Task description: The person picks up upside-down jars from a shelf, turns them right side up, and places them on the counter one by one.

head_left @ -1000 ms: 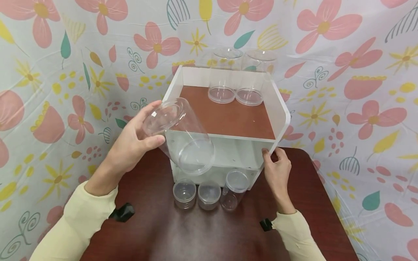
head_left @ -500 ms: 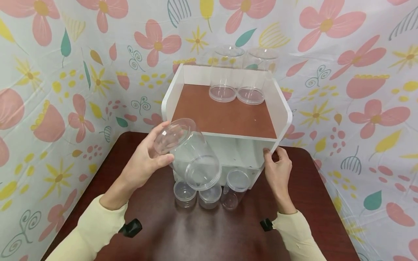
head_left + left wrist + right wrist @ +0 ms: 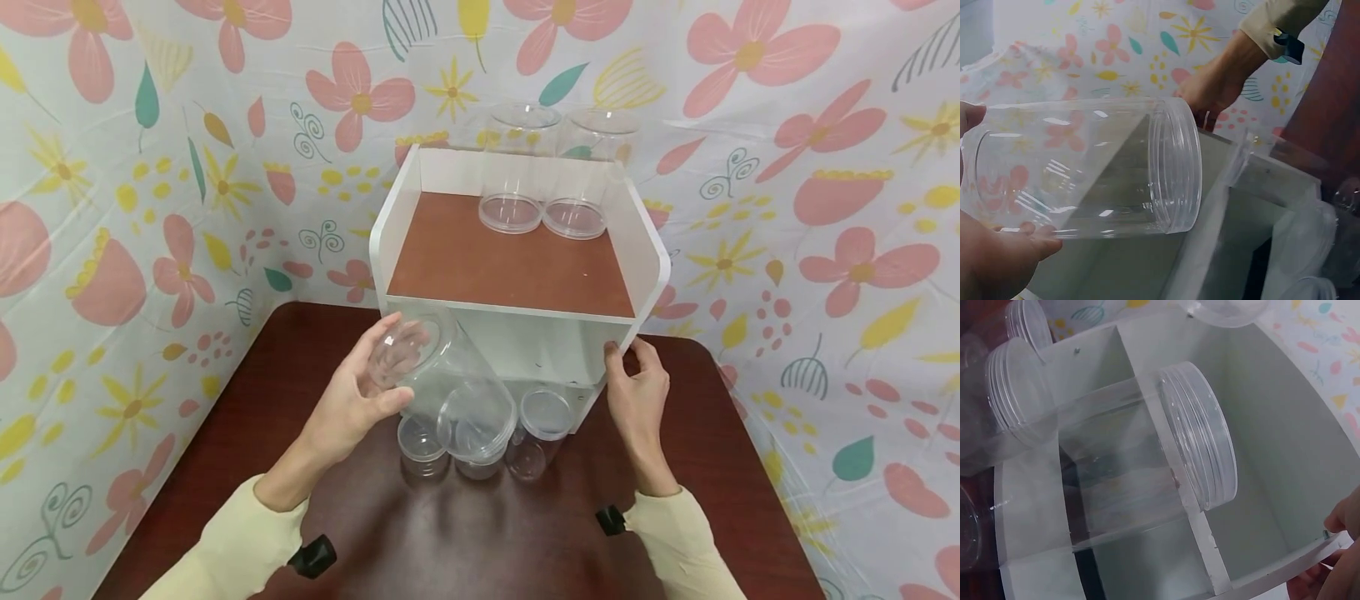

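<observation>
In the head view my left hand [image 3: 352,408] grips a large clear plastic jar [image 3: 461,367] by its base end. The jar is tilted, its translucent lid [image 3: 1179,165] toward the lower right, before the front of a white shelf unit [image 3: 506,307]. Fingers and thumb lie on either side of the jar in the left wrist view. My right hand [image 3: 637,387] pinches the shelf unit's right side edge. Below the held jar, two small jars [image 3: 422,450] and a taller lidded jar [image 3: 542,429] stand on the table; the held jar partly covers the small ones.
Two large clear jars [image 3: 517,171] stand at the back of the unit's brown top shelf [image 3: 510,271], between raised side panels [image 3: 641,242]. The lower compartment [image 3: 1260,437] faces me. Floral cloth [image 3: 262,125] hangs behind and beside the dark red table [image 3: 720,433].
My left hand has brought the large jar down and to the right, from beside the top shelf to the unit's front, over the small jars. My right hand stays on the side edge.
</observation>
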Demonstrator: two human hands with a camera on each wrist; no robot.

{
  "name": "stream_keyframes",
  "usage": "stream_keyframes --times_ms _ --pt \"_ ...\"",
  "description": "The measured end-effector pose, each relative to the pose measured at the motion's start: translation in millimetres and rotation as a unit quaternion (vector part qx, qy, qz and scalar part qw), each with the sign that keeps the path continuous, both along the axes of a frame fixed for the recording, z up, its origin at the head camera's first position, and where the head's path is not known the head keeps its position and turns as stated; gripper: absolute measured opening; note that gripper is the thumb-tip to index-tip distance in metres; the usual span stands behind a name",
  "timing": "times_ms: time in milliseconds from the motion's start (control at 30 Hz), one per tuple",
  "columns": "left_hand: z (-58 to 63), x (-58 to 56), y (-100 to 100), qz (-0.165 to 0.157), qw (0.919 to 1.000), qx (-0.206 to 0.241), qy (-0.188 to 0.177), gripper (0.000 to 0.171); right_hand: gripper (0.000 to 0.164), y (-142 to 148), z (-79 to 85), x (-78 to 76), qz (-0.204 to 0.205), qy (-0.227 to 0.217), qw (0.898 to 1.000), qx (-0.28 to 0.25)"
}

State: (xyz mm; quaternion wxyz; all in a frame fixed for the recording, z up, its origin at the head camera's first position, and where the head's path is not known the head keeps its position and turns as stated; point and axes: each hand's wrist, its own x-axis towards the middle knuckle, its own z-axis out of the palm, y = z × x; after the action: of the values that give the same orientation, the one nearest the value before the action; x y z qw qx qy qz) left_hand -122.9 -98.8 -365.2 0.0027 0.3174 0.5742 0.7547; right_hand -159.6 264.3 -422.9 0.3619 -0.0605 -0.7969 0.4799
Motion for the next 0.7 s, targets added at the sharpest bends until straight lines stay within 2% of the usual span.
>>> stream_keyframes --times_ms 167,333,467,700 --pt "-14.1 -0.5 4.1 -0.013 0.9997 0.022 -0.001 0.07 0.03 -0.6 -1.2 7.6 0.023 0.002 0.999 -0.023" --pt "-24.0 0.4 7.3 -0.01 0.9996 0.027 -0.002 0.074 0.035 -2.9 -5.0 20.0 0.035 -0.006 0.999 -0.031" --pt "-29.5 2.8 9.2 -0.003 0.9993 0.028 -0.024 0.08 0.041 -5.3 -7.3 32.6 0.046 -0.001 0.997 -0.057" --pt "-37.0 5.4 11.4 0.012 0.9971 0.029 -0.07 0.083 0.045 -14.7 -8.0 54.9 0.084 0.045 0.991 -0.099"
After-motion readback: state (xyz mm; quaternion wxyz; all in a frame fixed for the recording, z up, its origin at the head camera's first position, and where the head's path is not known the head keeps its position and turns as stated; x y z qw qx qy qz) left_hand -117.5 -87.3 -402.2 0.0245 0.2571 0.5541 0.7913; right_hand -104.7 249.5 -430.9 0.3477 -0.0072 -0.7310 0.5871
